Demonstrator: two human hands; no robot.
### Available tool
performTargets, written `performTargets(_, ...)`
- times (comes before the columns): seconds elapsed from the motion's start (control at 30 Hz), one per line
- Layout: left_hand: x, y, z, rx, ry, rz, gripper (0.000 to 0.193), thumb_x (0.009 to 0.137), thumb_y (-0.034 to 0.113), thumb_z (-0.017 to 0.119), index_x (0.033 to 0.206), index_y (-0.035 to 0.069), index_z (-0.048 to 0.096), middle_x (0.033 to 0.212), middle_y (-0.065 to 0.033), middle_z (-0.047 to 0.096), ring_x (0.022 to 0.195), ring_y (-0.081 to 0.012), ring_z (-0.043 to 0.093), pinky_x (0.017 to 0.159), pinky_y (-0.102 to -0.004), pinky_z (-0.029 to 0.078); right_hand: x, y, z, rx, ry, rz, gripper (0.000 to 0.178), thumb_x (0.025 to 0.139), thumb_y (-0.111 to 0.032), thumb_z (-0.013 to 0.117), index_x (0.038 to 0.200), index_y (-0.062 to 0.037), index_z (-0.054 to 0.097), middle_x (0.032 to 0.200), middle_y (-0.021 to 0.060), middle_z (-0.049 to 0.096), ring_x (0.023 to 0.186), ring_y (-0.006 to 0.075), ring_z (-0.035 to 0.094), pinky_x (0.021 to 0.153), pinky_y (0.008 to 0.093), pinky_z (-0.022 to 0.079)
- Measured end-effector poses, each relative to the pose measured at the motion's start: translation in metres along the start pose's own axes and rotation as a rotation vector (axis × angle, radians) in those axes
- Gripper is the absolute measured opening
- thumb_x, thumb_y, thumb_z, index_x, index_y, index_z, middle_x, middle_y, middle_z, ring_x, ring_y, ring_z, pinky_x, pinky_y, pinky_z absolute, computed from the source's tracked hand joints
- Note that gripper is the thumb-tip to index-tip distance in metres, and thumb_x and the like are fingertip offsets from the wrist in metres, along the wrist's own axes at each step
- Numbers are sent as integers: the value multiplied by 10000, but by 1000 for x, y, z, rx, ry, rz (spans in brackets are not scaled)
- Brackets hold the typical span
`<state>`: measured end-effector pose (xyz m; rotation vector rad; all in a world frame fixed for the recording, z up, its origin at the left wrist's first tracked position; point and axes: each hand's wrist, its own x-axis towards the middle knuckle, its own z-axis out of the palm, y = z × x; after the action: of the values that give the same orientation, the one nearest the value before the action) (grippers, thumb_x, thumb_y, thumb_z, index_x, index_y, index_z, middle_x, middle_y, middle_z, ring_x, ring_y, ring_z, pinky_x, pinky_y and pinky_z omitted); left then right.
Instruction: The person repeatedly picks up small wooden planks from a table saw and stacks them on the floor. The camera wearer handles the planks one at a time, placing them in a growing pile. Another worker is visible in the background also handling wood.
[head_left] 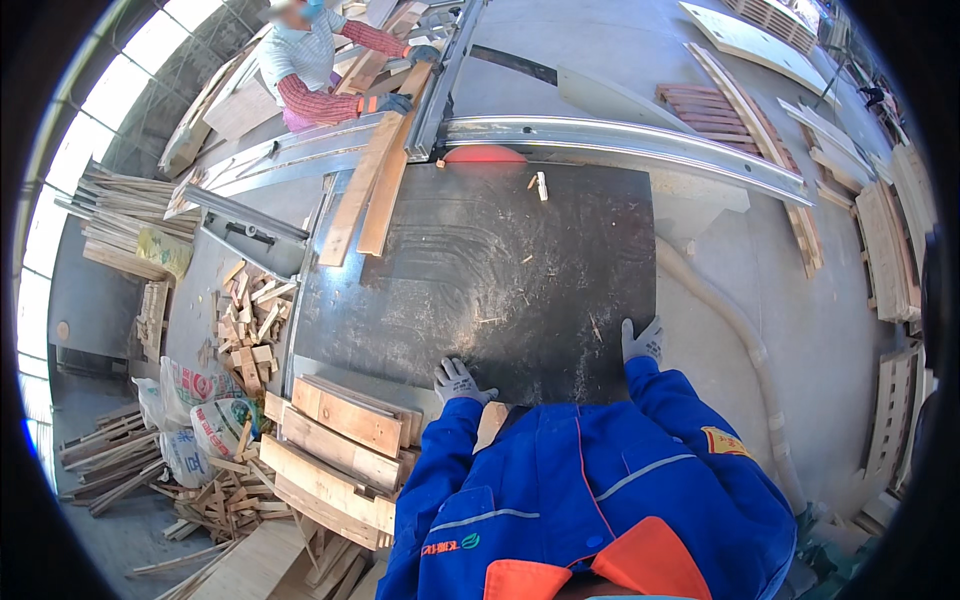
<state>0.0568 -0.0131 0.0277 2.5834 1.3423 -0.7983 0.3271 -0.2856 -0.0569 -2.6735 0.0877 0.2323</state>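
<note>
My left hand (pixel 463 382), in a grey glove, rests with spread fingers on the near edge of a black machine table (pixel 470 270). At the table's right edge lies my right hand (pixel 642 342), gloved too, its fingers stretched out and holding nothing. Sawdust and small wood chips (pixel 488 320) are scattered over the tabletop. Two long wooden boards (pixel 380 200) reach onto its far left corner. A co-worker's gloved hands (pixel 388 103) are on them. Beside the boards, a red rounded piece (pixel 485 155) shows at the table's far edge, under a metal rail (pixel 620 140).
Stacked planks (pixel 340 440) stand just left of me. Offcuts (pixel 250 325) and filled plastic sacks (pixel 200 410) lie on the floor further left. A pale hose (pixel 735 325) runs along the floor at right, with stacked boards (pixel 885 250) beyond it.
</note>
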Motion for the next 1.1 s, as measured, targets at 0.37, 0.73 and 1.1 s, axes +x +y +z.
performTargets(0.37,2,0,4,-5,-9,-9,1260,638,692,778,1543,14,223,1604,-216,198,1467,-431,207,1176,-508,249,-2,-4,-5,5,7,-6,962,882,-634,569,1525,6,249,1483,309,387,1351,458,412,1102,515,369)
performTargets(0.73,2,0,1,-26,4,-6,1232,648,670,784,1538,21,231,1598,-209,207,1470,-422,203,1182,-505,240,-3,-4,-4,12,3,8,936,895,-638,546,1528,-9,263,1499,294,375,1379,437,385,1124,494,344)
performTargets(1.1,4,-2,5,-32,-21,-9,1252,635,681,787,1543,23,230,1611,-213,190,1483,-415,185,1183,-515,233,-1,1,1,-20,-6,22,954,890,-654,541,1530,-6,257,1517,302,350,1399,442,363,1135,502,335)
